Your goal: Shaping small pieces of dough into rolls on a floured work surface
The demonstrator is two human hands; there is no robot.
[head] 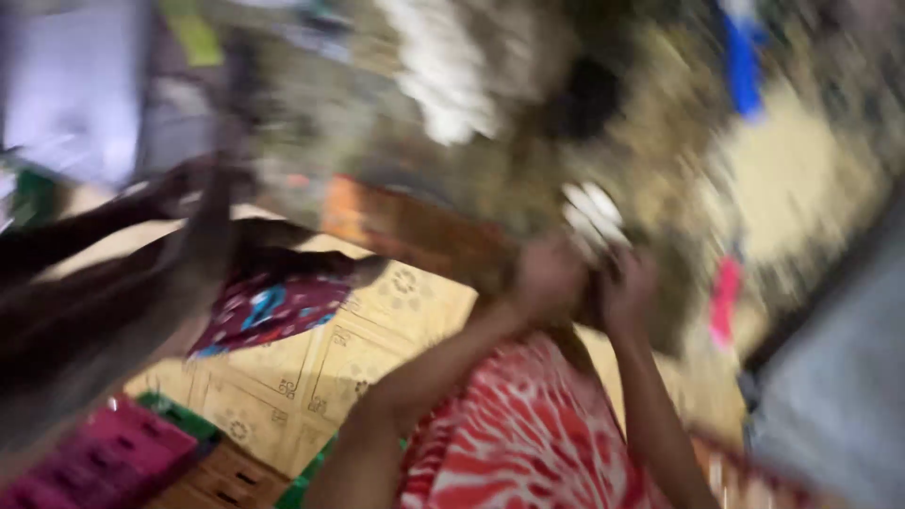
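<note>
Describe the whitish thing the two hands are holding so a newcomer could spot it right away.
Start at the red and white patterned cloth in the lower middle and follow the two bare forearms up to where the left hand and right hand meet. Just above them sits a small whitish bundle, too blurred to identify. It is the only pale thing touching the hands; the bigger white mass hangs well above.

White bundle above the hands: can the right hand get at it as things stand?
Probably yes. The right hand is raised just under the white bundle, beside the left hand, with nothing visibly between. Blur hides whether it touches.
</note>
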